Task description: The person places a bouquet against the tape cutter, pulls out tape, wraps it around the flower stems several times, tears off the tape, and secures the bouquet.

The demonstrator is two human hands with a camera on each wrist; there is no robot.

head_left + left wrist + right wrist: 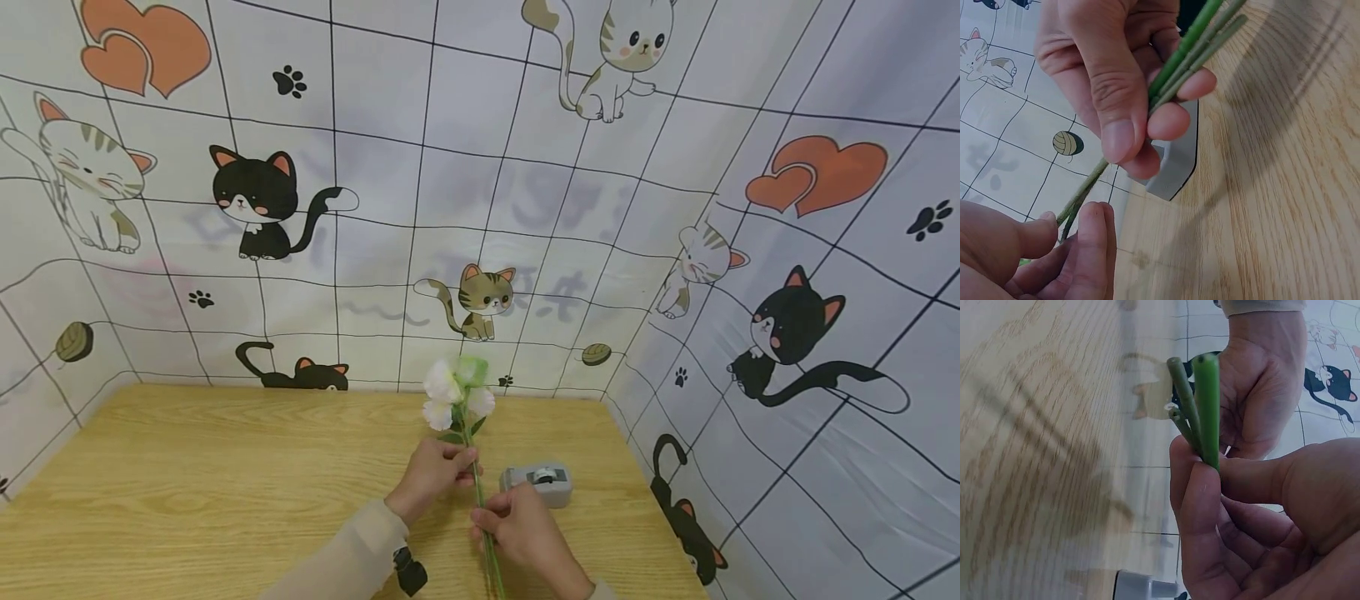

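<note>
A small bunch of flowers with pale white and greenish blossoms (444, 383) points away over the table, its green stems (480, 483) running down toward the front. My left hand (435, 477) pinches the stems just below the leaves, between thumb and fingers. Lower down, my right hand (525, 529) grips the same stems with thumb and fingertips. Three cut stem ends (1207, 381), one thicker and brighter green, stick out past the right fingers in the right wrist view. In the left wrist view the right hand (1116, 81) appears above the left hand (1029, 256).
A grey tape dispenser (553, 490) stands on the wooden table (247, 467), just beyond and right of my right hand. Behind and to the right hangs a white cloth (375, 183) with cats and a grid on it. A black device (410, 572) is at my left wrist.
</note>
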